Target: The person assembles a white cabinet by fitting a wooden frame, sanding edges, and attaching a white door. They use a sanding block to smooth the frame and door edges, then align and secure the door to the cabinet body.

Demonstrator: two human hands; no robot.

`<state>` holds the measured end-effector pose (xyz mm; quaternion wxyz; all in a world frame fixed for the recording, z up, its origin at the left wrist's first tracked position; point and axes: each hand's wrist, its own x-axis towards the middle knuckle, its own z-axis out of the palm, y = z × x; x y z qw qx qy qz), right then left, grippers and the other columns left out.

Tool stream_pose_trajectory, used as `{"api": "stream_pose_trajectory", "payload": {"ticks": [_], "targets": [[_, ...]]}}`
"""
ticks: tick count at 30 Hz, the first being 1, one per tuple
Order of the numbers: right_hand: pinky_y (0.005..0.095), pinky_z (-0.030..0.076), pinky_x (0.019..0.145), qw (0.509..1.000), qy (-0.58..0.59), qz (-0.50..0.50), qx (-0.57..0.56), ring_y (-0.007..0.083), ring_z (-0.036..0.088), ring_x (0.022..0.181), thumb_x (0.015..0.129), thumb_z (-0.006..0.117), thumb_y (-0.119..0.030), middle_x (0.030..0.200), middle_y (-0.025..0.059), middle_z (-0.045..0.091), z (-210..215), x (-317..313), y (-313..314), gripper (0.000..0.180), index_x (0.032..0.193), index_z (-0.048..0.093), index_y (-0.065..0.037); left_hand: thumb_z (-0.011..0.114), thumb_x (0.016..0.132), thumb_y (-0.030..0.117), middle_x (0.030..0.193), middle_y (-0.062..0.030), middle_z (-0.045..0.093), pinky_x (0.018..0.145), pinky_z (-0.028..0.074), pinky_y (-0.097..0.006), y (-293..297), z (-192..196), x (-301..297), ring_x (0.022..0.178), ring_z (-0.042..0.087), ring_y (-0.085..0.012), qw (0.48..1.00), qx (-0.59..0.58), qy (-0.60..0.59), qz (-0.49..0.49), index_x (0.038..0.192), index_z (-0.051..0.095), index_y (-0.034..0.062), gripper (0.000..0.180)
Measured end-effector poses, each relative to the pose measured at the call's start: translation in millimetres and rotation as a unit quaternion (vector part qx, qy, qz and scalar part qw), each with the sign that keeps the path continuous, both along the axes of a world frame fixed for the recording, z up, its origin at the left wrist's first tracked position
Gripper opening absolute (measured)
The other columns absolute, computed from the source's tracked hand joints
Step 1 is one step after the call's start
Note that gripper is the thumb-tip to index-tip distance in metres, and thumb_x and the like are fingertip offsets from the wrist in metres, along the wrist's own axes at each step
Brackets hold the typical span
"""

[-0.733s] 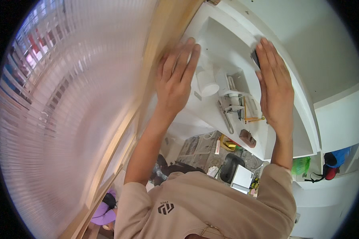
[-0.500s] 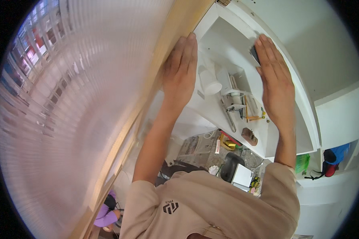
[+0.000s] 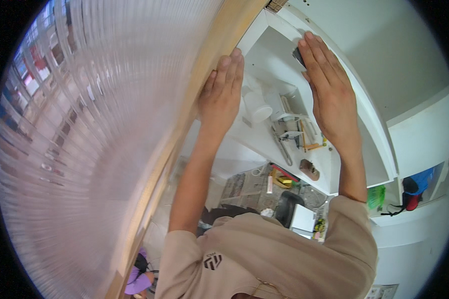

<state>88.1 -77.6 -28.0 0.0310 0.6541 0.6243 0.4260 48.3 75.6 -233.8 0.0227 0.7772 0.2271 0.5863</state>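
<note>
A large translucent, ribbed plastic panel [image 3: 110, 99] filled the left side. To its right stood a white, curve-fronted cabinet [image 3: 381, 132], open toward the camera. A pale, straight-edged wooden frame [image 3: 229, 30] ran along the panel's edge, between panel and cabinet.

The right hand [image 3: 334, 97] lay flat along the cabinet's curved rim, fingers straight and pressed together. The left hand [image 3: 219, 102] rested against the wooden frame, fingers extended and close together; nothing was seen in its grasp, and its thumb could not be made out.

Inside the cabinet were noted a white, smooth cylinder [image 3: 257, 107], tilted; a long, slim grey metal tool [image 3: 282, 147]; and a brown, rounded block [image 3: 309, 170] near the lower edge.

Smallest was a dark, flat piece [image 3: 298, 57], held under the right fingers at the rim, mostly covered; its far side could not be inspected.
</note>
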Motion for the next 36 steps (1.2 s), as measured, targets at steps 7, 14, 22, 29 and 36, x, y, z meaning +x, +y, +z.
{"api": "stream_pose_trajectory", "payload": {"ticks": [7,14,22,29,36], "targets": [[0.0419,0.044,0.116,0.999,0.024,0.033,-0.022,0.0314,0.054,0.139,0.095,0.060,-0.007,0.150,0.0131,0.058,8,5,16,0.048,0.143,0.058,-0.005,0.048,0.098,0.003,0.166,-0.0074,0.040,0.112,0.045,-0.053,-6,1,4,0.146,0.046,-0.0383,0.999,-0.022,0.013,-0.030,0.156,0.045,0.0035,0.058],[0.0418,0.043,0.117,0.999,0.024,0.031,0.001,0.0336,0.051,0.141,0.096,0.059,-0.006,0.149,0.0155,0.059,5,-1,24,0.049,0.146,0.055,-0.003,0.049,0.098,0.003,0.167,-0.0071,0.038,0.114,0.042,-0.054,-9,2,4,0.148,0.044,-0.0392,0.999,-0.026,0.008,-0.026,0.158,0.041,0.0032,0.061],[0.0413,0.045,0.115,0.999,0.037,-0.017,0.019,0.0300,0.055,0.136,0.094,0.063,-0.010,0.150,0.0109,0.058,-1,-2,-12,0.048,0.141,0.060,-0.003,0.048,0.098,0.004,0.170,-0.0058,0.035,0.118,0.039,-0.054,-2,3,1,0.150,0.041,-0.0382,1.000,-0.028,0.006,-0.013,0.158,0.041,0.0048,0.060],[0.0427,0.047,0.111,0.998,0.046,0.047,0.023,0.0335,0.055,0.132,0.094,0.062,-0.002,0.150,0.0108,0.058,0,-10,31,0.054,0.147,0.056,-0.006,0.049,0.097,0.003,0.168,-0.0066,0.037,0.118,0.040,-0.052,-8,6,0,0.150,0.041,-0.0359,1.000,-0.021,0.003,-0.011,0.157,0.043,0.0033,0.060],[0.0423,0.046,0.111,0.998,0.030,0.034,0.047,0.0315,0.056,0.132,0.095,0.060,-0.007,0.148,0.0112,0.060,-2,1,20,0.045,0.140,0.060,0.000,0.051,0.094,0.003,0.166,-0.0064,0.041,0.116,0.042,-0.049,-11,2,4,0.149,0.043,-0.0342,1.000,-0.010,-0.003,0.001,0.154,0.048,0.0029,0.060]]}}
